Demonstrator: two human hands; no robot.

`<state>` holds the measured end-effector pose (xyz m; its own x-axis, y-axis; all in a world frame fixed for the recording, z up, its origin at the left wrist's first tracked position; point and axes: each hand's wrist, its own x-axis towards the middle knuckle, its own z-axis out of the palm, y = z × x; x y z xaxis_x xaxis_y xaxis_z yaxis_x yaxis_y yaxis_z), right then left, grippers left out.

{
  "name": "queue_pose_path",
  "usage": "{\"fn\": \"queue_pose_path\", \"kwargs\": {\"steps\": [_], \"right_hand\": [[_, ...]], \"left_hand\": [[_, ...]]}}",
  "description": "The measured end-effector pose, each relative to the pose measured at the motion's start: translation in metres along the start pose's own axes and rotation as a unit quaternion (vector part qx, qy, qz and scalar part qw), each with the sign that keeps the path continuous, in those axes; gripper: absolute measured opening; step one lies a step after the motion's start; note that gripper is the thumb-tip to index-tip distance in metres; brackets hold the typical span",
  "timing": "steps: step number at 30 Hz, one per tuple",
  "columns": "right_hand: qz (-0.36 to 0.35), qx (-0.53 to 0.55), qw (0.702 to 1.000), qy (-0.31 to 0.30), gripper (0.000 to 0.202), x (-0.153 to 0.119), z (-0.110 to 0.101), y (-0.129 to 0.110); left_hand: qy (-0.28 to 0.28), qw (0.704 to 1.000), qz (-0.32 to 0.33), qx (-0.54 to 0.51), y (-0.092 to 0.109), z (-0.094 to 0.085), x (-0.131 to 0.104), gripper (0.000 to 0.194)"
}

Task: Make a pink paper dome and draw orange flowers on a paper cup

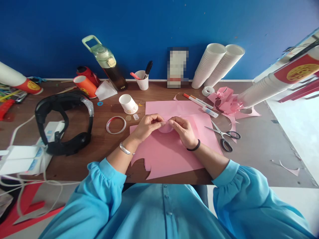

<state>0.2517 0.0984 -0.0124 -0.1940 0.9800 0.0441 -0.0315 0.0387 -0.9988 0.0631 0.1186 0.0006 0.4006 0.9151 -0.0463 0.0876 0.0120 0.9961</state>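
Both hands work a small pink paper piece above the pink paper sheets at the worktop centre. The left hand has its grip pinched on the piece's left edge; the right hand has its grip pinched on the right edge (fingertips nearly meet). Scissors lie just right of the sheets, a tape roll to the left.

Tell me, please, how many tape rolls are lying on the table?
2: a clear tape ring lies left of the left hand; a white tape roll sits by the stacked cups. Clutter may hide others.
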Motion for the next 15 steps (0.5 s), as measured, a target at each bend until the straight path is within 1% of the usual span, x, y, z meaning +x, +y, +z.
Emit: {"fn": "queue_pose_path", "kwargs": {"steps": [6, 10, 13, 15], "right_hand": [[0.014, 0.0, 1.0, 0.002, 0.04, 0.0009, 0.0019, 0.0017], [0.007, -0.02, 1.0, 0.009, 0.045, 0.0001, 0.0007, 0.0004], [0.005, -0.027, 0.999, 0.029, 0.053, -0.0001, -0.0006, -0.0016], [0.012, -0.023, 0.999, 0.028, 0.056, 0.0002, -0.0008, -0.0022]], "left_hand": [[-0.004, 1.0, -0.001, 0.022, 0.0021, 0.0002, 0.0002, 0.021], [-0.007, 1.0, -0.003, 0.0, -0.0008, -0.0007, 0.0007, 0.019], [0.018, 0.999, -0.016, -0.041, -0.0042, -0.001, 0.0012, 0.019], [0.039, 0.997, -0.027, -0.064, -0.0054, -0.0005, 0.0014, 0.02]]}}
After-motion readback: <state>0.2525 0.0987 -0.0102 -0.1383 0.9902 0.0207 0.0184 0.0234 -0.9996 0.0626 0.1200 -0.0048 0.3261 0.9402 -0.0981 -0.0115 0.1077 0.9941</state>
